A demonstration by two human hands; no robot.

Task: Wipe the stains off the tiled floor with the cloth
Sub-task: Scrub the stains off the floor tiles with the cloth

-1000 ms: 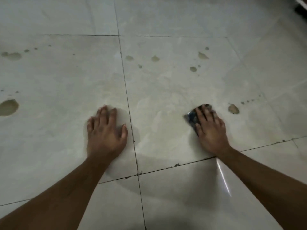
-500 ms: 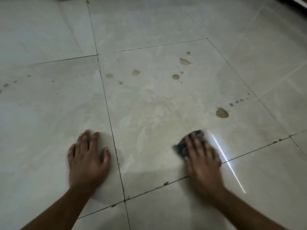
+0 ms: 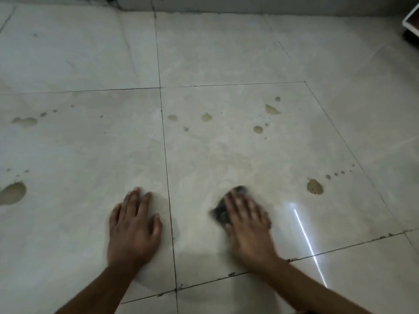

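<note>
Pressing down on the tiled floor (image 3: 226, 155), the right hand (image 3: 249, 227) lies flat over a dark cloth (image 3: 221, 213), its fingers straight and spread across the top of it rather than curled round it. That hand and the cloth are blurred, so how the cloth is folded cannot be told; dark fabric shows past the fingertips on the far side and beside the hand on the left. The cloth sits on the pale tile just right of the long grout line (image 3: 166, 168) that runs from far to near.

On the tile left of that line, the left hand (image 3: 133, 225) rests palm down on the floor, fingers straight and a little apart, holding nothing.

Brownish stains (image 3: 314, 186) dot the floor: one larger blot to the right of the cloth and well apart from it, with a string of small drops trailing off to the far right. Several more lie farther off across the same tile, and others mark the left tile, one big blot at the left edge.

A thin bright streak of light (image 3: 309, 245) crosses the floor near the right forearm.
</note>
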